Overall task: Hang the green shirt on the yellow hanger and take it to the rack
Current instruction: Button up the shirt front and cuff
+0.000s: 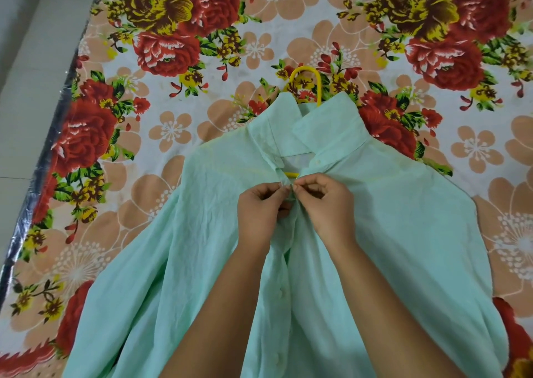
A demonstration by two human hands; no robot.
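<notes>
The pale green shirt (403, 222) lies front-up on the flowered bedsheet, collar pointing away from me. The yellow hanger (305, 73) is inside it: its hook sticks out above the collar and a short yellow piece shows in the neck opening. My left hand (261, 213) pinches the left front edge of the shirt just below the collar. My right hand (328, 204) pinches the right front edge against it, fingertips touching at the top button area. Lower buttons run down the placket between my forearms.
The bed with the red, yellow and peach flowered sheet (173, 112) fills the view. Its left edge (43, 175) has a shiny dark border, with pale floor (26, 75) beyond it. No rack is in sight.
</notes>
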